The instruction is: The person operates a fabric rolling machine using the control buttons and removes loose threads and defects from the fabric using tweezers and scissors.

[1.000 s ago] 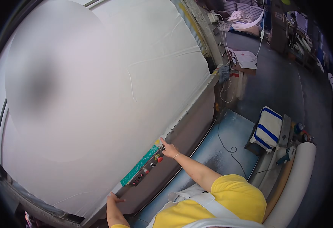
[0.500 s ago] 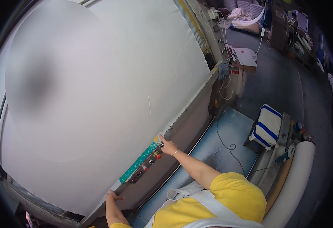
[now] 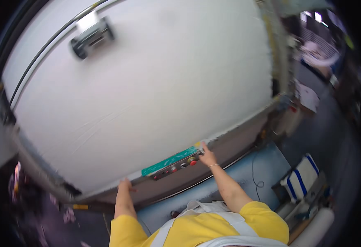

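Note:
A wide sheet of white cloth (image 3: 160, 86) lies across the machine bed in front of me. My left hand (image 3: 125, 186) rests at the bed's near edge, fingers over the rim and thumb apart. My right hand (image 3: 207, 156) is farther right on the same edge, beside a yellow patch. Its index finger is stretched out and the others are curled by a small shiny object that I cannot make out. Between the hands runs a worn green strip (image 3: 170, 160), above a control panel (image 3: 176, 166) with a red button (image 3: 193, 162) and several smaller knobs.
A dark device with a white top (image 3: 93, 35) sits by a curved rail (image 3: 44, 51) at the far side. To the right are a blue-striped white bundle (image 3: 300, 181), a pale roll (image 3: 314, 226) and a loose cable (image 3: 254, 173).
My view has swung left, so the bed looks more level and the far device shows sharply where a blurred round patch was. Both hands stay at the near edge.

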`<action>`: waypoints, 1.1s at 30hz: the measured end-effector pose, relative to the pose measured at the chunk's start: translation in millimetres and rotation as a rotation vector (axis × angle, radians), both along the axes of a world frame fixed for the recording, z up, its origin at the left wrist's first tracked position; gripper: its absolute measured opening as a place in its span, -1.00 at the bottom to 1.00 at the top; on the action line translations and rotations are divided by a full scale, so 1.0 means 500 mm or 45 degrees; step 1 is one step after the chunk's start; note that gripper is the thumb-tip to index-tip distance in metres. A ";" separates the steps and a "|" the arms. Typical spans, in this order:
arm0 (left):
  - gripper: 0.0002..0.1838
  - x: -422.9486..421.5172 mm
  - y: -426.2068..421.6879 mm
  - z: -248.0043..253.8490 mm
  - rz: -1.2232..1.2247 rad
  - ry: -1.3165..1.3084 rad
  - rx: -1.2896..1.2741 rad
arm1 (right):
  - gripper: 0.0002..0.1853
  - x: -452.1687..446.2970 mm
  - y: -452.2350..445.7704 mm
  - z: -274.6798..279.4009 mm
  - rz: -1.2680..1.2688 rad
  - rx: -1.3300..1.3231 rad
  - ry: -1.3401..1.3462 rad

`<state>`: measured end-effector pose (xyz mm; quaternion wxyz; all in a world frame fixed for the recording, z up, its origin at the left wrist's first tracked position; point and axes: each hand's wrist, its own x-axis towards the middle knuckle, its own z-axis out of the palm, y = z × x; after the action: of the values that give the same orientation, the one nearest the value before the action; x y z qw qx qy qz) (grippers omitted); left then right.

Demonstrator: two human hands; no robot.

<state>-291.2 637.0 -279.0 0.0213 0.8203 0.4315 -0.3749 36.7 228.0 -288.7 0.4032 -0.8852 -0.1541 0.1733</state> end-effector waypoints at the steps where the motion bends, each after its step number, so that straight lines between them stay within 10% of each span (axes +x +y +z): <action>1: 0.52 -0.005 0.007 -0.013 0.033 -0.027 -0.003 | -0.06 0.005 0.003 -0.013 0.002 0.044 -0.039; 11: 0.43 0.026 -0.070 0.060 0.122 0.006 0.074 | -0.01 0.067 0.014 -0.161 0.054 0.245 -0.288; 33: 0.48 0.024 -0.069 0.066 0.217 -0.066 0.100 | 0.02 0.027 0.007 -0.063 0.001 0.163 0.004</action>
<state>-279.4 602.4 -245.9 0.0322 0.7904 0.5132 -0.3330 50.4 231.4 -320.0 0.4593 -0.8572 -0.1646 0.1648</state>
